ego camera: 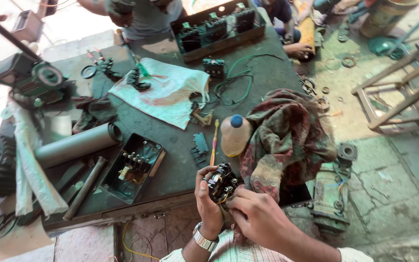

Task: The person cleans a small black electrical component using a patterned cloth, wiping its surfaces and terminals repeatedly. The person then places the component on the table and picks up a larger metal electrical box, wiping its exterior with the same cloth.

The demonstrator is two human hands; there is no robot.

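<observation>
Left hand (208, 204) cups a small black boxy electrical switch block (222, 183) right at the near edge of the dark green worktop (180, 160), lifted up close so the terminals face the eyes. Right hand (255, 216) pinches at its lower side, fingers curled in. Just past it: a yellow-handled screwdriver (214, 143), a capped plastic bottle (234, 136), and a patterned red cloth (287, 136) bunched aside, all within easy grabbing range.

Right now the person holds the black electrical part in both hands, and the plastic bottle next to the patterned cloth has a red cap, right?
Not quite. The head view shows the plastic bottle with a blue cap, not red. The rest holds: the left hand and right hand both hold the black electrical part, and the bottle sits beside the patterned cloth.
</observation>
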